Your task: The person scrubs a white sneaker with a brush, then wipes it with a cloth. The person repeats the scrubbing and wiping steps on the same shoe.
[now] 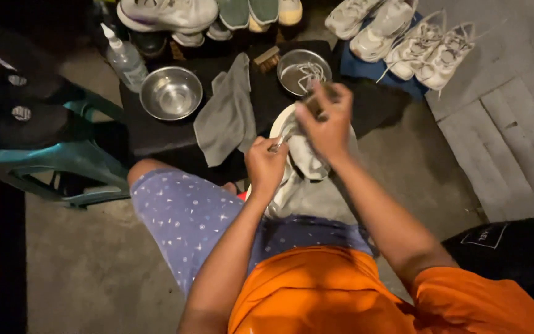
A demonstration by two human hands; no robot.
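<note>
- While I sat over the low dark table point(156, 133), my left hand point(266, 166) was clamped on the white lace-up sneaker point(304, 158) resting on my lap, fingers closed around its upper.
- My right hand point(327, 120) was curled shut around a small brownish brush point(314, 102), held over the sneaker's toe end; brush detail was blurred.
- Sneaker sat between my knees, just in front of the table edge, partly over a pale grey cloth point(322, 198) on my leg.
- Round steel bowl with white shoelaces point(304, 73) in it stood just beyond my right hand, so laces looked already pulled; judged scrubbing as under way, not finished.
- Empty round steel bowl point(171, 93), rumpled grey rag point(227, 114), clear plastic squeeze bottle point(125, 59) and wooden-backed brush point(268, 59) lay on the table, apart from my hands.
- Several white sneakers on a blue mat point(403, 43) waited beyond to the right; more pairs point(205, 15) sat at the top. Couldn't tell which were clean, so the remaining count is unknown.
</note>
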